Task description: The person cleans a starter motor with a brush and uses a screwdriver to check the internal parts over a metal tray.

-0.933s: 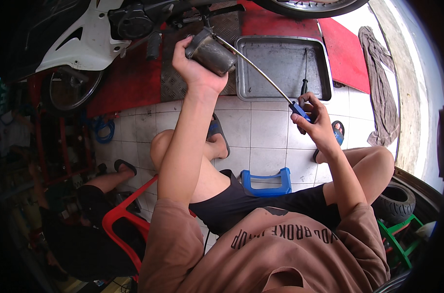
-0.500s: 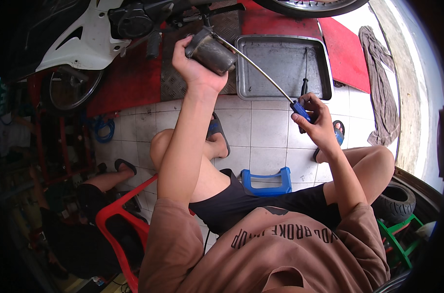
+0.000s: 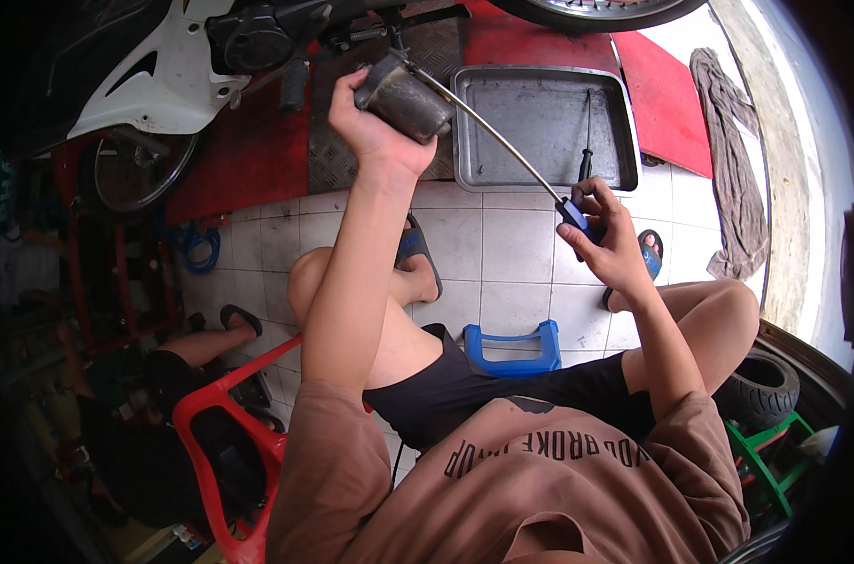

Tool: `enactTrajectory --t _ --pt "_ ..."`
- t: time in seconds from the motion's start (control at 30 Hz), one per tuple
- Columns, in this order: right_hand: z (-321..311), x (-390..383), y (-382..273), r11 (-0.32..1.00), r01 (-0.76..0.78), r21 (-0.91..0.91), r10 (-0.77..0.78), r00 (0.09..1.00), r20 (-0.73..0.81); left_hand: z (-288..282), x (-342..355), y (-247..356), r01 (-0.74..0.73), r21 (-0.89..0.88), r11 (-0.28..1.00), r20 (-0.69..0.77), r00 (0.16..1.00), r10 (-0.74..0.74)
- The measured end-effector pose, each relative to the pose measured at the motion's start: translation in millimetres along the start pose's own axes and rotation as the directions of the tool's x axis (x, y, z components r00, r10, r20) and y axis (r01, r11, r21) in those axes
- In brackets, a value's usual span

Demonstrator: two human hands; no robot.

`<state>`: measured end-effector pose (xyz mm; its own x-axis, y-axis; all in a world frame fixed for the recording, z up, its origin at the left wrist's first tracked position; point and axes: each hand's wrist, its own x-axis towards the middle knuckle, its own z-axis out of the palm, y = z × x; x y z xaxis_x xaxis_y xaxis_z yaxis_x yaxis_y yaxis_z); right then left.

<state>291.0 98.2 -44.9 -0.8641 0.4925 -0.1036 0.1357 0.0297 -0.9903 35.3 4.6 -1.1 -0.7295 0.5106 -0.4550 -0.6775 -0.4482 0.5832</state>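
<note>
My left hand (image 3: 380, 132) is wrapped round a dark, scuffed cylindrical canister (image 3: 410, 101) with a flanged end, held tilted above the near edge of the bench. In my right hand (image 3: 601, 230) is a screwdriver (image 3: 507, 146) with a blue and black handle and a long metal shaft. Its shaft slants up and left to the flanged end of the canister; the exact contact at the tip is too small to make out. My right fingers close round the handle. Beyond my right hand, a grey metal tray (image 3: 530, 117) holds a second, black-handled screwdriver (image 3: 587, 155).
A motorcycle with white panels (image 3: 154, 70) stands at the far left, over a red bench (image 3: 239, 169). A wheel (image 3: 605, 14) is at the top. A blue stool (image 3: 511, 362) sits between my legs. A red chair frame (image 3: 196, 418) and another person's leg (image 3: 201, 346) are at left.
The screwdriver handle has turned slightly in my right hand. My left hand and the canister have barely moved. At left, the red chair frame has shifted leftward.
</note>
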Motion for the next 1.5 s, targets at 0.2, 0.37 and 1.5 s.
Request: enactTrajectory --t 0.2,0.37,1.5 --pt "-7.4 0.0 12.3 0.998 0.005 -0.064 -0.003 1.0 0.02 -3.0 5.2 -1.4 0.011 -0.021 1.0 -0.023 1.0 -0.011" --pt "1.6 3.2 9.1 0.944 0.2 -0.262 -0.248 0.955 -0.163 2.9 -1.2 -3.3 -0.023 -0.006 1.0 0.029 0.999 0.023" --pt "-9.5 -0.9 8.9 0.957 0.006 -0.289 -0.025 0.998 -0.062 3.6 1.2 -4.8 -0.02 -0.02 1.0 0.059 0.998 0.021"
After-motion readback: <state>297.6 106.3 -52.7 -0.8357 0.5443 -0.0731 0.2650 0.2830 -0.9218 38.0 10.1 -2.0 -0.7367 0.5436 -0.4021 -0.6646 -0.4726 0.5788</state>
